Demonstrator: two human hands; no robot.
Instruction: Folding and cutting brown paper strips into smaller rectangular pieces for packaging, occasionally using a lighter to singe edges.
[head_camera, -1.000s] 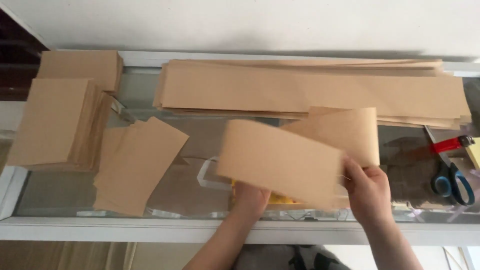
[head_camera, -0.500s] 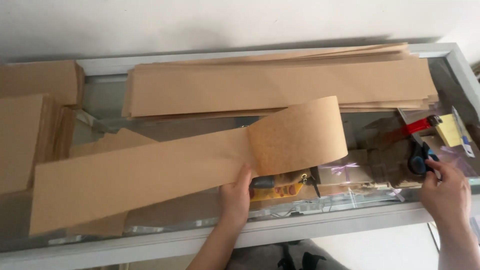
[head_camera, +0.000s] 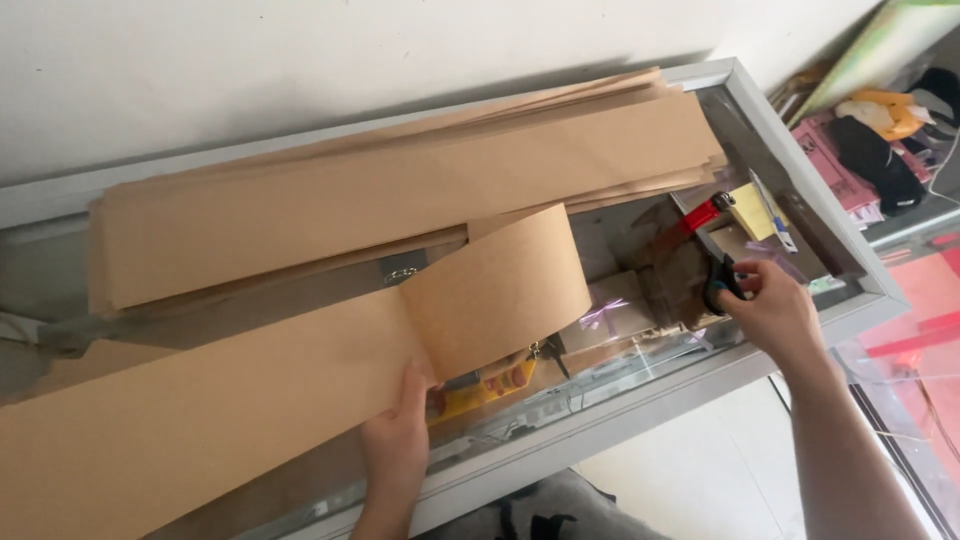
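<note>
A long strip of brown paper (head_camera: 230, 400) is held down on the glass-topped desk (head_camera: 640, 420) by the left hand (head_camera: 400, 450), whose fingers are pinched on the strip's near edge just where its right end curls up and back over itself in a loop. The rest of the strip runs away to the left of that hand. Beyond it, toward the wall, a tall stack of long brown sheets (head_camera: 400, 190) lies along the desk.

The right hand (head_camera: 770, 310), well apart to the right, is closed around the dark handles of what appear to be scissors (head_camera: 722, 283); the blades are hidden, so it cannot be told how they stand. Just beyond this hand lie a red tool (head_camera: 703, 215) and a yellow pad (head_camera: 750, 208).

The step in hand is judged to be fetching the cutting tool while the strip is kept pinned. The next move would call for the scissors being carried leftward to the curled end, with the left-hand pinch kept firm so the paper is not let spring or slide.
</note>
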